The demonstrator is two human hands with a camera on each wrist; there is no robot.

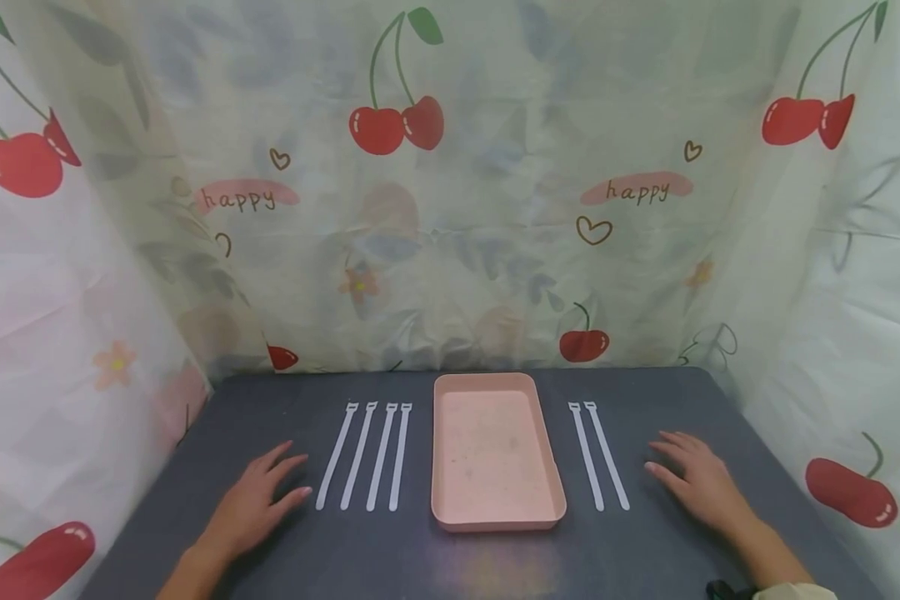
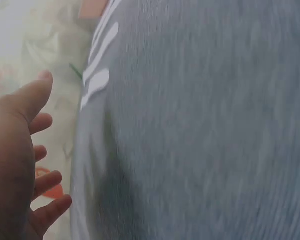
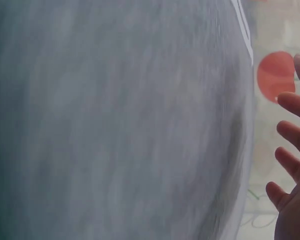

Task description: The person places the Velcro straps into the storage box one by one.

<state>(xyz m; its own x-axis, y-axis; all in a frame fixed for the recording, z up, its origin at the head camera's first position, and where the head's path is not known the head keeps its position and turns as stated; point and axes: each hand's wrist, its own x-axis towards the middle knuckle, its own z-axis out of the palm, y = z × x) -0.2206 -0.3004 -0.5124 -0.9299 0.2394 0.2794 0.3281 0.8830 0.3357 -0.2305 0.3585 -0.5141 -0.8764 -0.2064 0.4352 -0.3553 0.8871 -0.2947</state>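
Observation:
Several white cable ties (image 1: 355, 454), flat straps with slotted heads, lie side by side on the dark table left of a pink tray (image 1: 487, 527). Two more white cable ties (image 1: 598, 457) lie to its right. My left hand (image 1: 253, 504) is just left of the left-hand group, fingers spread and holding nothing. On the other side, my right hand (image 1: 701, 479) is a short way right of the pair, also holding nothing. The left wrist view shows the rounded ends of some cable ties (image 2: 97, 82) beyond the thumb. Only a sliver of a tie appears in the right wrist view.
The shallow tray stands at the middle of the dark grey table (image 1: 495, 567) with its rim raised all round. A cherry-patterned curtain (image 1: 480, 250) hangs behind the table and along both sides. A dark band (image 1: 727, 590) shows by my right sleeve.

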